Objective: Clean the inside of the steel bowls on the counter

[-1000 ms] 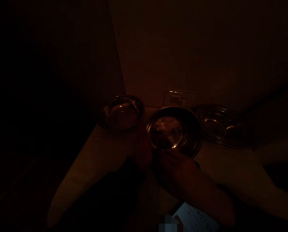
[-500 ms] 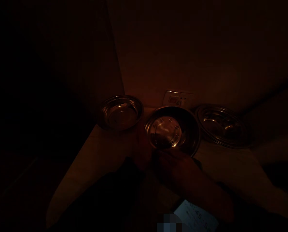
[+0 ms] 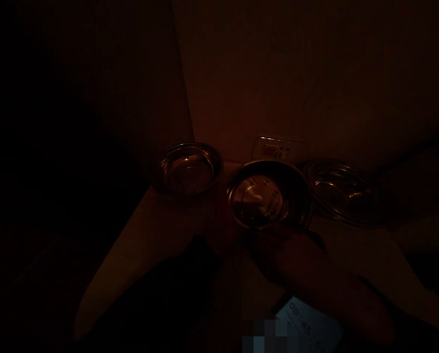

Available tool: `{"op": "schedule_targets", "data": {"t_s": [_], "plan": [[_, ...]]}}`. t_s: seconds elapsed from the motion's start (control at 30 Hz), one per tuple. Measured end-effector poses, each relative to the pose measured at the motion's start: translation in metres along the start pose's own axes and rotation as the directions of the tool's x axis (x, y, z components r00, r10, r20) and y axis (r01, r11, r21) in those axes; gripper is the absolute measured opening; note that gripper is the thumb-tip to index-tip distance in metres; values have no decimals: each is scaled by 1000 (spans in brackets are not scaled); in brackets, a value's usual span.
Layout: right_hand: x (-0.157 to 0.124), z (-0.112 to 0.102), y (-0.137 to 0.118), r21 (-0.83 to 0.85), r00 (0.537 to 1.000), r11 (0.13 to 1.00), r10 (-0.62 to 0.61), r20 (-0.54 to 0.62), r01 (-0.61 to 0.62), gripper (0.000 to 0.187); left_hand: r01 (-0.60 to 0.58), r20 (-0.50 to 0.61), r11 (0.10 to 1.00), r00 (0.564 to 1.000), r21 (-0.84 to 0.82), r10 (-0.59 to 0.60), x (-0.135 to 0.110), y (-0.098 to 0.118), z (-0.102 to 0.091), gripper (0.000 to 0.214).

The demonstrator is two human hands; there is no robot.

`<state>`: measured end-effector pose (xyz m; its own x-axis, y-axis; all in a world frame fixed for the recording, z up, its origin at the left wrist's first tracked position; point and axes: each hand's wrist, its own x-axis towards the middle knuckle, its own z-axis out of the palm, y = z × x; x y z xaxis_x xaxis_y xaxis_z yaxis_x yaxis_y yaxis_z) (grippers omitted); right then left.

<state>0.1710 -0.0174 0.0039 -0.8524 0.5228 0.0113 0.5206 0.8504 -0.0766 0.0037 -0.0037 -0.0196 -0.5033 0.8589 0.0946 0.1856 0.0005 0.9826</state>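
The scene is very dark. A deep shiny metal bowl (image 3: 296, 196) stands in the middle of the table, its round bottom catching reddish light. My right hand (image 3: 285, 247) is at the bowl's near side, its fingers pointing left by the front rim. Beside the bowl's left front edge my left hand (image 3: 221, 228) shows only as a dim reddish shape, coming out of a dark sleeve. Fingers of both hands are lost in shadow, and I cannot make out anything held between them.
A shallow metal dish (image 3: 190, 171) stands at the back left. Several stacked metal plates (image 3: 346, 193) lie at the right. Behind the bowl is a wall socket plate (image 3: 278, 148). A lit phone (image 3: 309, 321) showing a timer lies below my right forearm on the pale table (image 3: 119, 260).
The whole view has shifted a little, so the bowls and hands appear slightly further right. My right hand stays by the bowl's near rim, and the picture is dimmer.
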Motion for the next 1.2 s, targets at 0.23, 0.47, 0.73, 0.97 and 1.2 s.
{"op": "schedule_targets", "data": {"t_s": [0.23,0.47,0.73,0.97,1.2], "plan": [[11,0,-18,75,997,995,75,-37,-72,16,12,-41,996,999,83,-8,-3,0,0,24],[-4,-3,7,31,1000,1000,6,24,-7,22,28,78,998,996,48,-32,7,8,-3,35],[3,-6,4,71,1000,997,-7,15,6,16,6,97,999,995,-39,-2,8,12,-7,31],[6,-3,0,64,999,997,-45,31,43,12,77,132,974,990,-214,-49,13,0,-7,29],[5,2,9,119,996,991,-49,-68,57,18,235,136,846,972,-478,-192,17,-2,-2,29]]}}
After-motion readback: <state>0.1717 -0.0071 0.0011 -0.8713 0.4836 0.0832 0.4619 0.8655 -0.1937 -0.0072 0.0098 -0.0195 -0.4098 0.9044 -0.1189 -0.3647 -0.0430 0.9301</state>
